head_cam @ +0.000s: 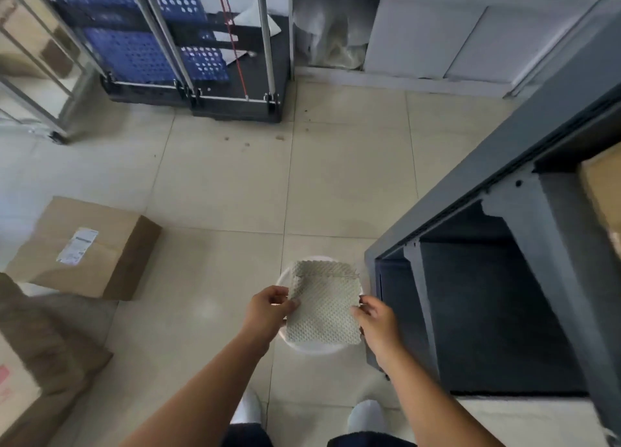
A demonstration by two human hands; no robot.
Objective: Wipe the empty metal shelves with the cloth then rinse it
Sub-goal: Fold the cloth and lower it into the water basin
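Note:
A grey-beige textured cloth (324, 307) is stretched flat between both hands, low in the middle of the view. My left hand (267, 312) pinches its left edge and my right hand (378, 322) pinches its right edge. Beneath the cloth sits a white round basin (316, 348) on the tiled floor, mostly hidden by the cloth. To the right stands a dark grey metal shelf unit (497, 231); its lower shelves look empty.
A cardboard box (87, 248) lies on the floor at the left, with more boxes (37, 356) at the lower left. Carts with blue perforated crates (141, 43) stand at the back. Another box (601, 191) rests on the shelf unit at the right edge.

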